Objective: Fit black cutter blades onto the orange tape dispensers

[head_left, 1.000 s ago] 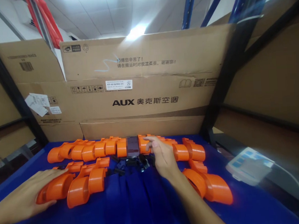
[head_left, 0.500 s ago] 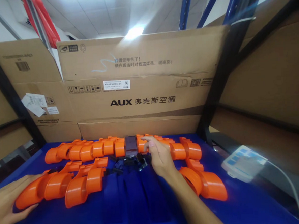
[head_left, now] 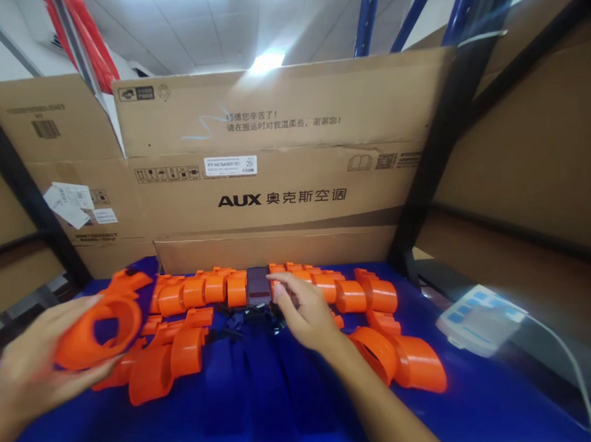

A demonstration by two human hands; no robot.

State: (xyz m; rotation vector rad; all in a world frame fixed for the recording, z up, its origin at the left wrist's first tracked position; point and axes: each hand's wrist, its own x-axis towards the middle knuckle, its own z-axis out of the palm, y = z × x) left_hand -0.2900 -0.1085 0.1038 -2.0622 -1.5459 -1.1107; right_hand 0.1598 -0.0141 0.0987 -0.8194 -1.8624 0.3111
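Note:
My left hand is closed around an orange plastic ring with a flat tab, lifted off the blue surface and tilted. A dark blue piece sticks up behind its tab; I cannot tell whether it is joined on. Over the middle of the back row, my right hand has its index finger and thumb apart, with nothing visible between them. Its index fingertip is at the right edge of a dark rectangular block; contact is unclear. Dark blue straps with small black pieces lie below.
More orange rings stand in a back row. Others sit front left and front right. A white and blue device with a cable lies at right. A cardboard wall and dark posts bound the blue table.
My left hand has lifted the orange ring from the front left row, moving it up and to the right while turning it. My right hand has shifted slightly left towards the dark block.

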